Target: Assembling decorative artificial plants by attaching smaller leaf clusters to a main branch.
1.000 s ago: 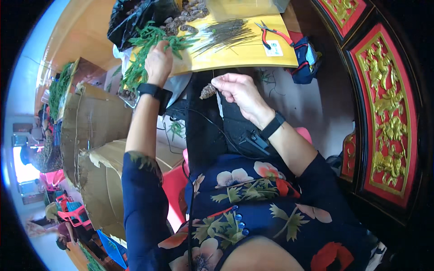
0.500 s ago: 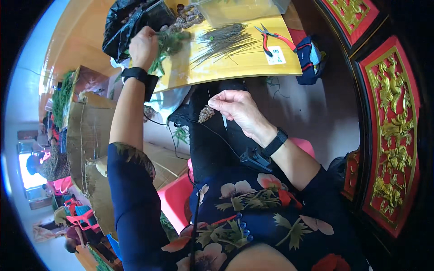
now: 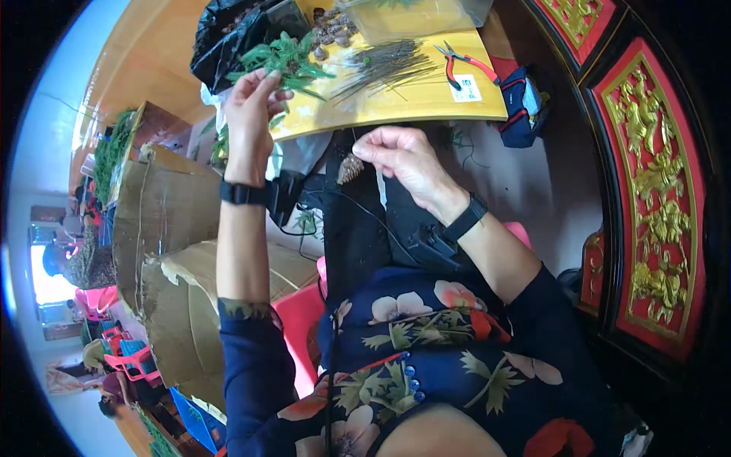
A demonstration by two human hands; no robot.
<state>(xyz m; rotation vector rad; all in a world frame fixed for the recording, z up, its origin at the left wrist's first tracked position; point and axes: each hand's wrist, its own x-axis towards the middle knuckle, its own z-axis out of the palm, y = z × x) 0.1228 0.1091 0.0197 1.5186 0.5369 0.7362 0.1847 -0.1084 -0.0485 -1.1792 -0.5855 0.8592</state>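
- Left hand (image 3: 253, 99): grip pinching green sprig (image 3: 293, 59), left of wires (image 3: 390, 67)
- Right hand (image 3: 407, 164): grip pinching pine cone (image 3: 350, 169), near side of wires
- Red-handled long-nose pliers (image 3: 451, 55): right of wires

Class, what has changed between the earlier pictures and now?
Since half a second ago, the left hand has drawn back, down the picture, and rolled, showing curled fingers, seemingly pinching green sprigs. The right hand still holds the pine cone; the pliers stay on the yellow table.
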